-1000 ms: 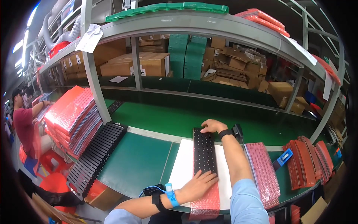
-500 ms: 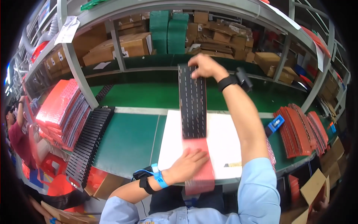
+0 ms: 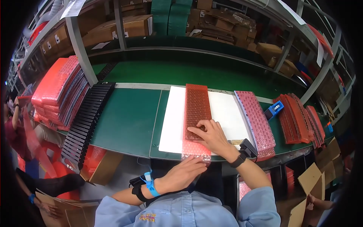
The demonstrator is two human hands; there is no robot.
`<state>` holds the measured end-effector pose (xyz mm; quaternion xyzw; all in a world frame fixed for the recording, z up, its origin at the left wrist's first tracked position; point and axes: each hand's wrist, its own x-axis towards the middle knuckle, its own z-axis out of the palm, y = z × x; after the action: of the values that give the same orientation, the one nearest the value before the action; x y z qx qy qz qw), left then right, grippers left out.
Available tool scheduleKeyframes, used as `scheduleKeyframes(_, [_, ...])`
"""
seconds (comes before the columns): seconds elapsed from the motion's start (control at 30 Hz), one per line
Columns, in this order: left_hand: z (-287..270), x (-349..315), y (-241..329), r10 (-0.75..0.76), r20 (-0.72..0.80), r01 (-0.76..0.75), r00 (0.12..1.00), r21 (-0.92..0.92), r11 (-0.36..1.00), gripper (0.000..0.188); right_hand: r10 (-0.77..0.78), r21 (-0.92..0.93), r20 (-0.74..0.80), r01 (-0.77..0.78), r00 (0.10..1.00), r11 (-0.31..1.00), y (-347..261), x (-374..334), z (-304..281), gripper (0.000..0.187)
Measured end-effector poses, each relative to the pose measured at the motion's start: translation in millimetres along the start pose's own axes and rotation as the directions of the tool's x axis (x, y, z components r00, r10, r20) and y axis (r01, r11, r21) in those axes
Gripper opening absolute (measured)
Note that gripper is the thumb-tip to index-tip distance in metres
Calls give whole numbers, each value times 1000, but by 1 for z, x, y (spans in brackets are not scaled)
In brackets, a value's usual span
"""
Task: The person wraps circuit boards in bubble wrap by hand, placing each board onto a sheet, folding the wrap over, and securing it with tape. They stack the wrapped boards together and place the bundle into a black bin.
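A long dark panel [image 3: 196, 109] lies under red-tinted bubble wrap on a white sheet [image 3: 172, 125]. A paler end of bubble wrap [image 3: 194, 148] extends from it towards me. My right hand [image 3: 213, 138] rests on the panel's near end, fingers bent, with a gap between thumb and forefinger. At the table's front edge my left hand [image 3: 183, 174] lies over the loose end of the wrap, its fingers stretched out; the thumb's grip does not show. Right of the white sheet is a pink bubble-wrapped pack [image 3: 257, 121].
A slotted black rack [image 3: 89, 123] and stacked red bubble-wrap packs [image 3: 56, 89] stand at the left. To the right are a blue tape dispenser [image 3: 275, 109] and more red packs [image 3: 295, 117]. Metal posts [image 3: 80, 49] rise behind. Open cartons [image 3: 310, 181] sit below the table.
The raised black panel has come down flat, its wrapped side now up. My right hand has moved from its far end to the near end. The view has tilted, bringing the pink pack into sight.
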<state>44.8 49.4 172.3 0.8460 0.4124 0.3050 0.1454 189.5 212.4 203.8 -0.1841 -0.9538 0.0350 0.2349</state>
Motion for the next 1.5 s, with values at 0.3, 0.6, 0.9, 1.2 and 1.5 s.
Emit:
scheduleKeyframes(0.3, [1,-5,-4,18,-14,-19,1000,-56,998,34,11,40,93,-15,996,999,-2,4,5,50])
scheduleKeyframes(0.6, [2,-3,-5,23,-22,-24,999,-56,998,31,26,70,121,-34,992,997,1,6,11,48])
scheduleKeyframes(0.9, [-12,27,-16,-20,-6,19,1000,-180,983,27,113,30,140,-118,984,993,24,21,14,46])
scheduleKeyframes(1.2, [-42,19,-34,-49,-203,18,978,-149,989,28,80,-4,190,-80,979,997,27,36,2,43])
scheduleKeyframes(1.5, [-121,-81,-85,-426,-563,579,708,117,807,24,-58,58,498,34,865,998,13,201,-35,42])
